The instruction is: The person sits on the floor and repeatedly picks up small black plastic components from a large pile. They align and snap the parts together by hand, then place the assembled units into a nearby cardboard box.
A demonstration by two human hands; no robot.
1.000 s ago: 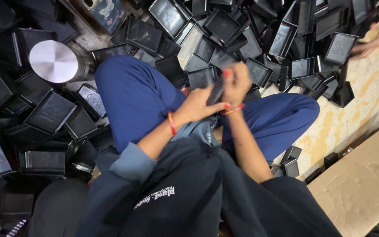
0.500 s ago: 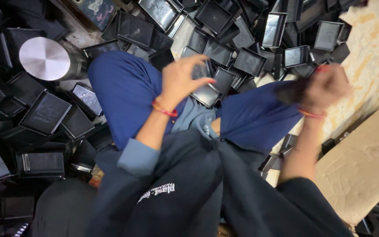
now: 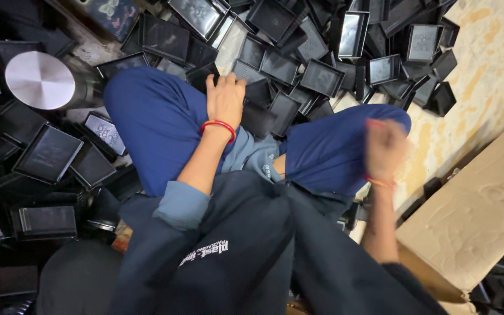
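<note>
The fingers (image 3: 221, 81) of the left hand (image 3: 226, 99) lie curled over the edge of a black plastic tray (image 3: 259, 105) in the heap between the knees, pressing on it rather than lifting it. Half a second ago this hand hovered a little higher above the trays with fingers spread; now it has dropped onto them. A red bangle (image 3: 219, 125) circles its wrist.

The right hand (image 3: 385, 146) is blurred by motion, drawn into a loose fist by the right knee; whether it holds anything cannot be told. Earlier it was raised further out to the right, and a second ago both hands met together over one tray at the middle.

The person sits cross-legged in blue trousers (image 3: 158, 122) and a dark apron (image 3: 234, 256). A pile of black trays (image 3: 322, 52) surrounds the legs on the floor, spreading from left to upper right. A round metal lid (image 3: 40, 80) lies among them at upper left. A cardboard sheet (image 3: 479, 210) lies at right, well apart from the left hand.
</note>
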